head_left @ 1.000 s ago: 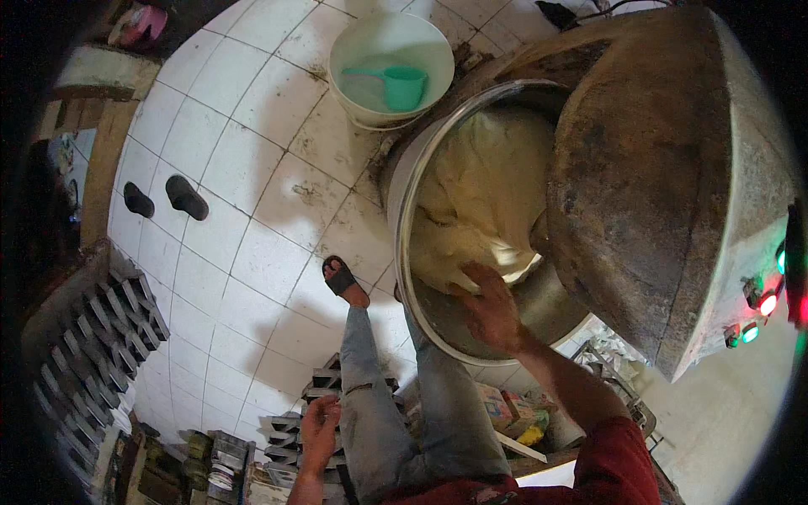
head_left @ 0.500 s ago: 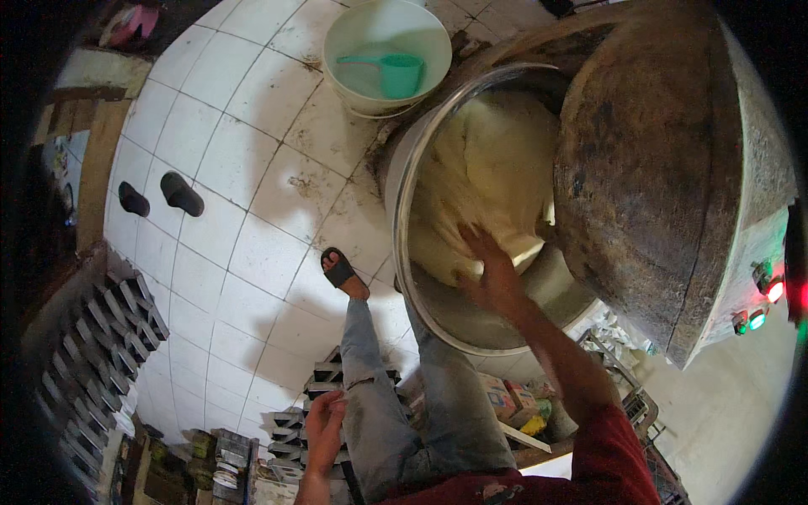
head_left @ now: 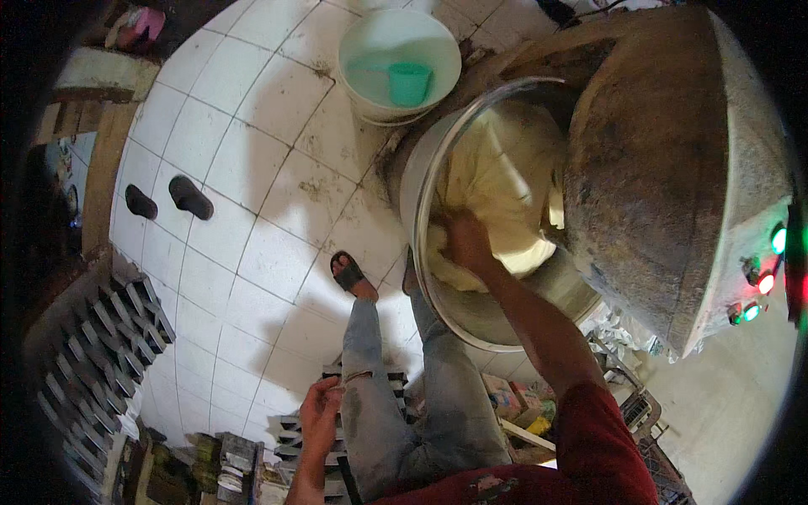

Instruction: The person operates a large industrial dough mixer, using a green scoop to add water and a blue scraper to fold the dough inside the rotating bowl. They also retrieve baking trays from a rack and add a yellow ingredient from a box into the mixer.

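Inside a large metal mixing bowl (head_left: 423,181), a pale mass of dough (head_left: 505,160) lies against the wall and under the machine's head. My right hand (head_left: 465,240) reaches over the near rim and touches the dough's left side. Its fingers are blurred and partly hidden, so their grip does not show. Down beside my left knee hangs my left hand (head_left: 320,412), fingers loosely bent and a little apart, with nothing seen in it.
A big worn mixer head (head_left: 648,168) with lit lamps (head_left: 766,283) overhangs the bowl on the right. Beyond the bowl stands a white bucket (head_left: 353,93) holding a green dipper (head_left: 410,84). Dark slippers (head_left: 190,198) lie on the tiles; stacked metal pans (head_left: 109,345) stand left.
My right hand has drawn left and slightly up along the dough, from fingers spread on it to fingers partly hidden. My left hand is slightly higher in view. The whole view has shifted a little.
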Demonstrator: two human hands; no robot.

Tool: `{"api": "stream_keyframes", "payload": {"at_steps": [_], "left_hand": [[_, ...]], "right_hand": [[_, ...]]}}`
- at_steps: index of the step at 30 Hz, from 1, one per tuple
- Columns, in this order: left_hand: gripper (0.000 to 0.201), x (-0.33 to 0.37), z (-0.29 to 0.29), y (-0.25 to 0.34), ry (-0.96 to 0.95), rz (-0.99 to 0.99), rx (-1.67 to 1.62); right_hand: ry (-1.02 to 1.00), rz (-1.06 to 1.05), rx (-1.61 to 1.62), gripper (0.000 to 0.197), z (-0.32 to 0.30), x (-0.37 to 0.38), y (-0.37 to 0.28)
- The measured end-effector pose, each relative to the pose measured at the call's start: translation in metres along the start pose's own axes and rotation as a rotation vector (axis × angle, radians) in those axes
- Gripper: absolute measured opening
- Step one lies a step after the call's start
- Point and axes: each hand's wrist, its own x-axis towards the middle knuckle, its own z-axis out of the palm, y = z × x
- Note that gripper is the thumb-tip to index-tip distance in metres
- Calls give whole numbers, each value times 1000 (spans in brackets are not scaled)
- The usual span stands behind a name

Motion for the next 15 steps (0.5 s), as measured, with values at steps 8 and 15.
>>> {"api": "stream_keyframes", "payload": {"at_steps": [8,15], "left_hand": [[34,5,-29,-16,51,-159,21],[36,22,-19,-7,-29,-72,64]], "right_hand": [[417,-369,-339,39,24,-86,10],[130,14,24,51,2,-11,2]]}}
